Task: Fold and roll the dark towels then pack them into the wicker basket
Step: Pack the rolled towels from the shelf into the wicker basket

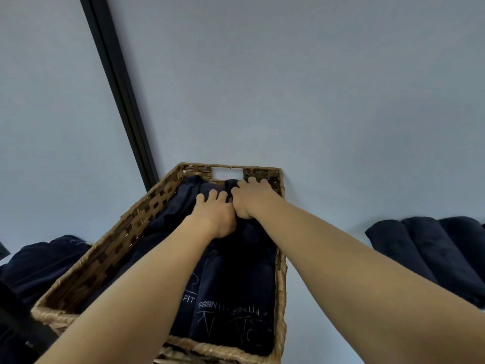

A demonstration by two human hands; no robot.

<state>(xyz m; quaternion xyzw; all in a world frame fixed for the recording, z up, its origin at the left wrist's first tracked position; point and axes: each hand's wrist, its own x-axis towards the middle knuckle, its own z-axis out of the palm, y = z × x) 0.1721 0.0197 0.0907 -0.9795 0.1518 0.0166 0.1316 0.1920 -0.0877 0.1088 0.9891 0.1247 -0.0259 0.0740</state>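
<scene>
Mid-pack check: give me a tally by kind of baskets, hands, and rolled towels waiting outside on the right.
Basket: 1
Hands: 2 (left hand, right hand), both gripping the towels in basket
Rolled towels at right: 3
Total: 6
Not countable: towels in basket, loose pile at left.

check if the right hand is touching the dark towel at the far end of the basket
Touching. The head view shows the right hand with fingers curled into the dark towel at the wicker basket's far end, no gap.
</scene>
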